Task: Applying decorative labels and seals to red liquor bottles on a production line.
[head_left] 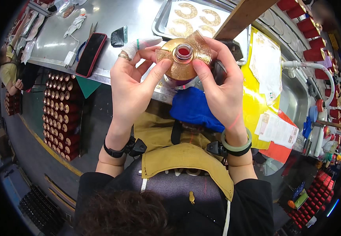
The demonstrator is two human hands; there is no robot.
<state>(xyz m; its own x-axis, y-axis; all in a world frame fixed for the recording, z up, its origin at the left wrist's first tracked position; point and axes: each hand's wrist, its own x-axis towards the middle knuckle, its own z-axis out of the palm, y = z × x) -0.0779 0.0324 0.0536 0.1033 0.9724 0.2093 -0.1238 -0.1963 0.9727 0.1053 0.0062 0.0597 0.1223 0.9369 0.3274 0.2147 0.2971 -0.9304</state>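
Observation:
A bottle (183,54) with a bare, reddish-looking neck opening stands upright at the table's near edge, between my hands. Around its shoulder lies an embossed gold C-shaped label (178,70), its right end sticking up off the curve. My left hand (134,80) pinches the label's left end, thumb on top; white cloth covers one of its fingers. With the thumb pressed on the gold surface, my right hand (223,74) grips the label's right side. The fingers under the label are partly hidden. A blue cloth (197,109) lies just below the bottle, over my lap.
Several matching gold labels sit on a white sheet in a metal tray (160,24) behind the bottle. A phone (91,55), scissors (93,30) and a glove (75,25) lie left. A wooden post (245,17) rises right, near a yellow sheet (253,102). Stacked red bottles (60,114) stand lower left.

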